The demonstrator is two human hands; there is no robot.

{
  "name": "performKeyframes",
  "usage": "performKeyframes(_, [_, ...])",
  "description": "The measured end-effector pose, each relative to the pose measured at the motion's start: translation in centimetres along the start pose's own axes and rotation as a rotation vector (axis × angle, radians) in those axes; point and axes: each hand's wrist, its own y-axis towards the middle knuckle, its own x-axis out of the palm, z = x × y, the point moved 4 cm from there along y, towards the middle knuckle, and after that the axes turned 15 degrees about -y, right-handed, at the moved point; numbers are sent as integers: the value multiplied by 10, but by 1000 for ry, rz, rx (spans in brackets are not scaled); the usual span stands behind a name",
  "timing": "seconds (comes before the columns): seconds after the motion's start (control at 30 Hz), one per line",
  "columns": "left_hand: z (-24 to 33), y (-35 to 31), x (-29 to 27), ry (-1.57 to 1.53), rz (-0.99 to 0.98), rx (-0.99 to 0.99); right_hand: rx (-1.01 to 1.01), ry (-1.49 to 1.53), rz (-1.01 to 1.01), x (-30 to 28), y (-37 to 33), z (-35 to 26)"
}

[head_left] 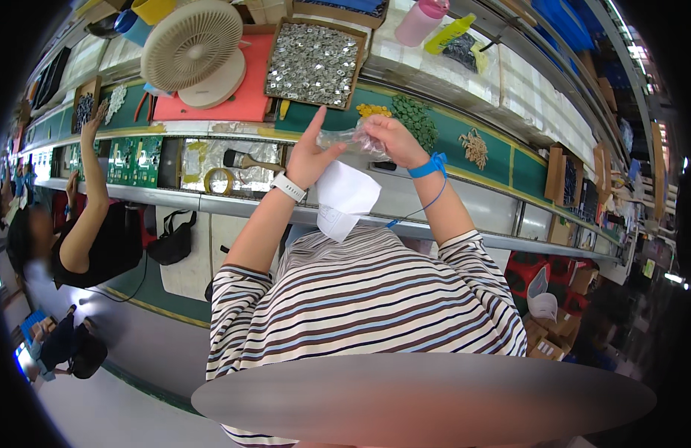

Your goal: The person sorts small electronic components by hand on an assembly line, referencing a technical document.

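A crumpled clear plastic bag stretches between my two hands above the workbench. My right hand, with a blue wrist strap and cord, is closed on the bag's right end. My left hand has a white watch at the wrist. Its index finger and thumb stretch out around the bag's left end, while its other fingers are hidden. Just below, a folded white sheet of paper hangs beside my left hand; what holds it is not visible. Beyond my hands lie yellow parts and a pile of green parts.
A cardboard tray of small metal parts stands behind, beside a beige fan. A brush and a tape roll lie left, near green circuit boards. Tan parts lie right. A co-worker's arm reaches over the bench.
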Motion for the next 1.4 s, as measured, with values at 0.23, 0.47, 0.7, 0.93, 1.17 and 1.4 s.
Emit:
performKeyframes(0.23, [-14,-33,-45,-34,318,-46,110,296,-111,71,6,1])
performKeyframes(0.47, [-9,-150,-133,-75,826,90,200,-281,-516,193,-18,12])
performKeyframes(0.7, [-108,-369,-264,-527,1654,304,366,-239,-564,255,29,7])
performKeyframes(0.93, [-197,-495,-277,-731,2035,282,378,-182,-636,316,70,-2])
performKeyframes(1.17, [-184,-433,-301,-879,1845,411,332,-169,-663,317,105,-2])
performKeyframes(1.4, [-116,-351,-298,-813,1665,297,325,-20,-545,243,105,-10])
